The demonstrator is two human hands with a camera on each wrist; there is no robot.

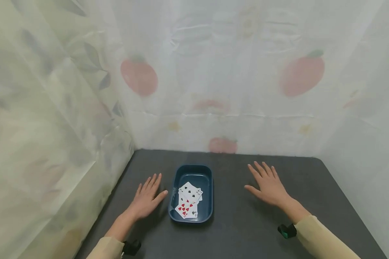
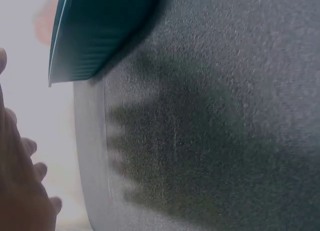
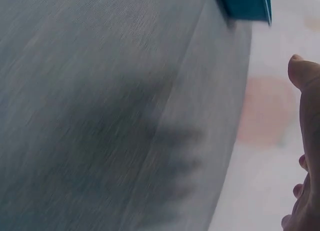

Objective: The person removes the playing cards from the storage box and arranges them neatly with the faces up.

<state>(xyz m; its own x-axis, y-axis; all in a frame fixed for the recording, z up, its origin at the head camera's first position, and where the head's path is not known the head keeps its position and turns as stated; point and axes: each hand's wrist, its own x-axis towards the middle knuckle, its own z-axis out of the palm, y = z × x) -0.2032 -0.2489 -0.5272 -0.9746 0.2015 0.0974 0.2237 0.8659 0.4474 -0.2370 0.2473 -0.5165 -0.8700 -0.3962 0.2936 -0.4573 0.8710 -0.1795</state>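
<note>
A dark blue rectangular tray [image 1: 207, 180] stands on the table, left of its middle. Several playing cards [image 1: 188, 196] lie overlapped and face up in it, with spades and red hearts showing. To the tray's left, my left hand [image 1: 146, 199] is held above the table with fingers spread and the thumb pointing at the tray wall. My right hand [image 1: 270, 187] hovers farther off on the right, its fingers also spread and holding nothing. Both wrist views show a hand's shadow on the tabletop, with the tray's outer side [image 2: 100, 36] near the top edge of the left one.
The dark grey table [image 1: 236, 230] has rounded far corners. A pale curtain [image 1: 227, 90] with fruit prints hangs behind it, and a leaf-patterned one [image 1: 52, 126] runs along the left side. A dark strap device [image 1: 286, 231] sits on the right wrist.
</note>
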